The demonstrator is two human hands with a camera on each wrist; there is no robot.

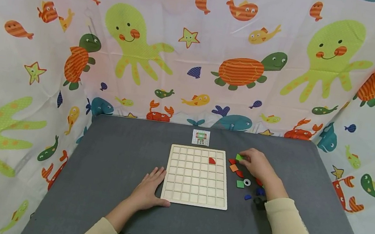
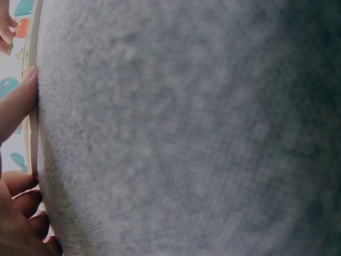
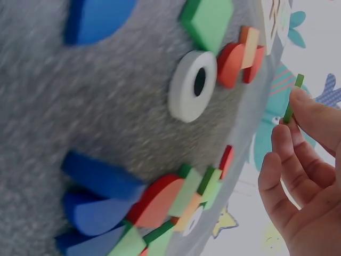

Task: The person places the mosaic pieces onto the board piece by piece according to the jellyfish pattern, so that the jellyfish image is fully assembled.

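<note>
The right hand (image 1: 256, 164) pinches a light-green tile (image 1: 239, 157) between thumb and fingertips, off the wooden grid board's right side, near its far corner. The right wrist view shows the tile nearly edge-on, hiding its full outline. From this hand the grid board (image 1: 196, 182) lies to the left, and its one filled cell, with a red quarter-circle piece (image 1: 212, 161), sits in the far right part, making the right hand the nearer one. The left hand (image 1: 148, 189), fingers spread, braces the near left corner. Loose pieces, including a white ring (image 3: 181, 96), lie on the desk (image 1: 118, 147) beside the board's right edge.
</note>
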